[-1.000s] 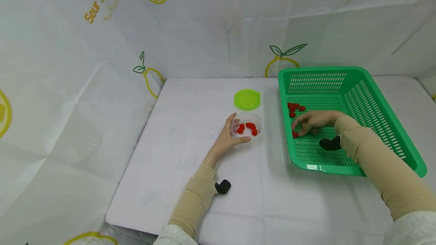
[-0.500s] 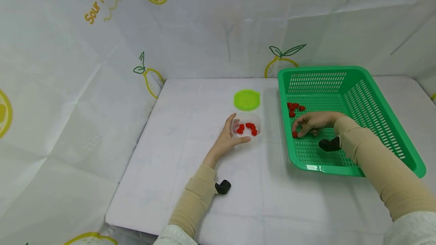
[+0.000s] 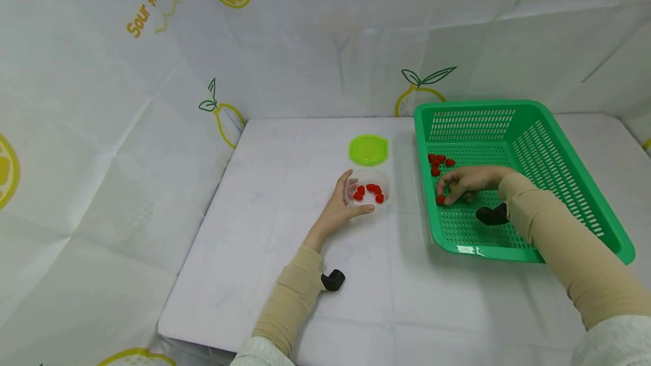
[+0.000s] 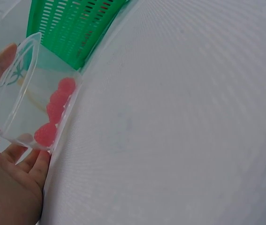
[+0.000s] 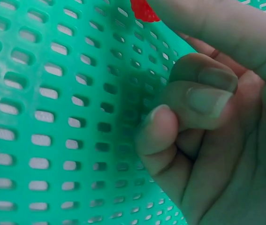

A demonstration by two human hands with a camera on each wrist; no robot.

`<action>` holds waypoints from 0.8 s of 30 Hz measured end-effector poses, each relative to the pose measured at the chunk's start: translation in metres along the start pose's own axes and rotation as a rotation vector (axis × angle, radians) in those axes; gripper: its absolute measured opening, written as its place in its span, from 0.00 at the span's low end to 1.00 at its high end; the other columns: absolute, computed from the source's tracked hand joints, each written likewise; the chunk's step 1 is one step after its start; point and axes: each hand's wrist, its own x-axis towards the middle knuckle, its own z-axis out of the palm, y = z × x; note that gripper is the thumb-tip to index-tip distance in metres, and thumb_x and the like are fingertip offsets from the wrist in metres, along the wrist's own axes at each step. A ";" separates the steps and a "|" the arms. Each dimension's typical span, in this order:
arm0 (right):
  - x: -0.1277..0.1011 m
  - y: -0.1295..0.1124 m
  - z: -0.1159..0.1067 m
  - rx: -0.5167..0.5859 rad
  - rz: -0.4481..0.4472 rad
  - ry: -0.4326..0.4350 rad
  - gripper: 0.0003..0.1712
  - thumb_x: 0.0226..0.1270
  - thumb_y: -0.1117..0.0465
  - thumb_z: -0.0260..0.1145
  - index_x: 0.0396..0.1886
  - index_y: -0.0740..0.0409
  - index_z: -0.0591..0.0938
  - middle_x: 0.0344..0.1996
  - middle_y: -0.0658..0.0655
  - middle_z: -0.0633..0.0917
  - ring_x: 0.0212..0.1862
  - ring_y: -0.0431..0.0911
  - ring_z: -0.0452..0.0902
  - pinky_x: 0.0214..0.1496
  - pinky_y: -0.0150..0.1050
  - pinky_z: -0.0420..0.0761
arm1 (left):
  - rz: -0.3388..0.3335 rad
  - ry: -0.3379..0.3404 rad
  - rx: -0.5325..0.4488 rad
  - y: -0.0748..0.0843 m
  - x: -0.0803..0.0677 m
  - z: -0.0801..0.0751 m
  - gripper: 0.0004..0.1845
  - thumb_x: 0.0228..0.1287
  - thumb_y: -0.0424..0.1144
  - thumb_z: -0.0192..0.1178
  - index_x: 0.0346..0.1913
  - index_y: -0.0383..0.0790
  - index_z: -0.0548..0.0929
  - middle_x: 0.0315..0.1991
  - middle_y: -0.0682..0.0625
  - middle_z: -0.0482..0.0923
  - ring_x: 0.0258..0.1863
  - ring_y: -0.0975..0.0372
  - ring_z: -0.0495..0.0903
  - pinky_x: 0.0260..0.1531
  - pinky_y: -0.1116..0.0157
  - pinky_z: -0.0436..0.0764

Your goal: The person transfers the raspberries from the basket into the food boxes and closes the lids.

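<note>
My left hand holds a clear round plastic tub on the table, thumb on the near side and fingers around the far side. Several red raspberries lie on the tub's bottom in the left wrist view. Inside the green basket, my right hand pinches one raspberry between thumb and index finger, close to the left wall. The right wrist view shows only part of that raspberry, at the top edge; its other fingers are curled in. Farther back in the basket sits a cluster of several raspberries.
A bright green lid lies flat just behind the tub. The perforated basket takes up the right of the white-covered table. White sheeting printed with lemons hangs behind and at the left.
My right thumb and index finger have come together on the raspberry by the basket's left wall. The left hand and tub stay in place.
</note>
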 end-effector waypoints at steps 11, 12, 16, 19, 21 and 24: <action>-0.009 -0.005 -0.004 -0.023 0.015 -0.004 0.22 0.58 0.59 0.67 0.47 0.64 0.71 0.15 0.46 0.68 0.21 0.38 0.58 0.28 0.32 0.66 | 0.001 -0.008 -0.008 -0.002 0.001 0.002 0.52 0.48 0.50 0.71 0.70 0.68 0.46 0.68 0.59 0.58 0.68 0.64 0.60 0.68 0.55 0.61; -0.010 -0.006 -0.005 -0.025 0.011 -0.007 0.22 0.58 0.59 0.67 0.47 0.65 0.71 0.15 0.47 0.68 0.21 0.39 0.57 0.28 0.32 0.66 | 0.000 -0.008 -0.007 -0.001 0.001 0.002 0.52 0.48 0.50 0.71 0.70 0.68 0.46 0.68 0.59 0.59 0.68 0.64 0.60 0.68 0.55 0.61; -0.017 -0.009 -0.006 -0.038 -0.003 -0.005 0.23 0.58 0.59 0.67 0.48 0.66 0.71 0.15 0.47 0.67 0.20 0.38 0.57 0.27 0.32 0.65 | 0.000 -0.008 -0.002 0.000 0.000 0.002 0.52 0.48 0.50 0.71 0.70 0.67 0.46 0.69 0.59 0.58 0.68 0.64 0.60 0.68 0.55 0.61; -0.023 -0.009 -0.009 -0.056 0.002 0.009 0.23 0.58 0.58 0.67 0.48 0.65 0.71 0.17 0.47 0.67 0.21 0.38 0.58 0.28 0.33 0.65 | -0.002 -0.004 0.003 0.002 0.000 0.001 0.52 0.48 0.50 0.71 0.71 0.66 0.46 0.69 0.59 0.58 0.68 0.65 0.60 0.68 0.56 0.61; -0.026 -0.010 -0.010 -0.067 0.001 0.015 0.23 0.59 0.57 0.66 0.49 0.64 0.71 0.17 0.47 0.68 0.21 0.37 0.59 0.28 0.33 0.66 | -0.001 -0.004 0.006 0.002 0.000 0.001 0.52 0.48 0.50 0.71 0.71 0.64 0.45 0.68 0.59 0.58 0.68 0.65 0.60 0.68 0.57 0.61; -0.031 -0.011 -0.012 -0.065 -0.008 0.015 0.22 0.60 0.57 0.65 0.49 0.64 0.71 0.17 0.47 0.68 0.22 0.37 0.59 0.29 0.35 0.66 | 0.003 -0.004 0.007 0.001 0.000 0.000 0.53 0.49 0.50 0.70 0.72 0.62 0.45 0.68 0.58 0.58 0.68 0.65 0.60 0.69 0.56 0.60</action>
